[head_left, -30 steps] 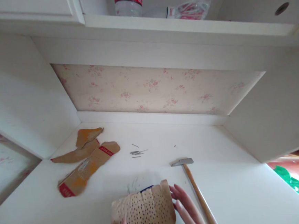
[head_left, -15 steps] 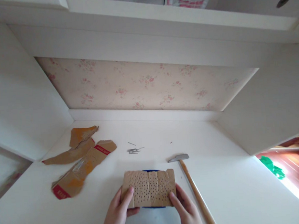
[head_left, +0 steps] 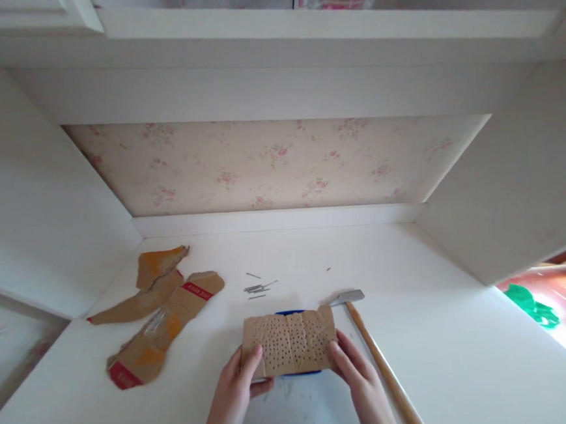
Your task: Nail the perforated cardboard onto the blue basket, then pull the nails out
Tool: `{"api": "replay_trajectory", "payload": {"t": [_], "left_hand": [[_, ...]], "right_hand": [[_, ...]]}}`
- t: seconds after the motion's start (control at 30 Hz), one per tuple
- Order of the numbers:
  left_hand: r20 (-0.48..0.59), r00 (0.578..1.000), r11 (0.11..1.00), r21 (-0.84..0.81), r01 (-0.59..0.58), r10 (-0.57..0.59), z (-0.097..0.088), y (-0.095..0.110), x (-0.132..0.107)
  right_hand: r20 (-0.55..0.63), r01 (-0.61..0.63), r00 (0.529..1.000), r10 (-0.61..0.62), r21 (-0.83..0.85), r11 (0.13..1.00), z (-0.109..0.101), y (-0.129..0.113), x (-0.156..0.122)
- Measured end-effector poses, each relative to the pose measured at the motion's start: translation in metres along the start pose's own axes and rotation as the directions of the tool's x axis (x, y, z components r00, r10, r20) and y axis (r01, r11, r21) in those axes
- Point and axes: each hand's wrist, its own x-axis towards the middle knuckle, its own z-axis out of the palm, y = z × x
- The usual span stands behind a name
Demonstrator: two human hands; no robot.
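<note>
A brown cardboard piece (head_left: 290, 342) dotted with many small holes lies on the white desk (head_left: 439, 330), over something blue at its edges. My left hand (head_left: 238, 392) grips its left edge, thumb on top. My right hand (head_left: 359, 379) holds its right edge with fingers curled against it. A hammer (head_left: 377, 355) with a wooden handle lies just right of my right hand, its metal head beside the cardboard's top right corner.
Torn cardboard scraps (head_left: 158, 313) with red and orange print lie at the left. Several small nails (head_left: 259, 287) lie behind the perforated piece. White walls close in on both sides, and a shelf (head_left: 298, 28) hangs overhead.
The perforated cardboard went from tilted near the front edge to flat and level between both hands, and now sits slightly farther from me. The view shifted downward.
</note>
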Motion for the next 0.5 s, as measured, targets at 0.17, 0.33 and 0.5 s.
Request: {"api": "replay_trajectory", "payload": {"t": [0.17, 0.33, 0.5], "left_hand": [[0.0, 1.0, 1.0, 0.016, -0.001, 0.001, -0.022, 0.0, 0.01], [0.001, 0.938, 0.764, 0.58, -0.283, 0.347, -0.051, 0.038, 0.046], [0.348, 0.845, 0.046, 0.916, -0.399, 0.406, -0.034, 0.079, 0.086]], "right_hand": [[-0.042, 0.021, 0.999, -0.016, 0.123, 0.992, -0.014, -0.004, -0.006], [-0.149, 0.018, 0.989, -0.001, 0.115, 0.993, -0.048, -0.003, -0.009], [-0.209, 0.035, 0.978, -0.009, 0.125, 0.992, -0.074, 0.004, -0.016]]}}
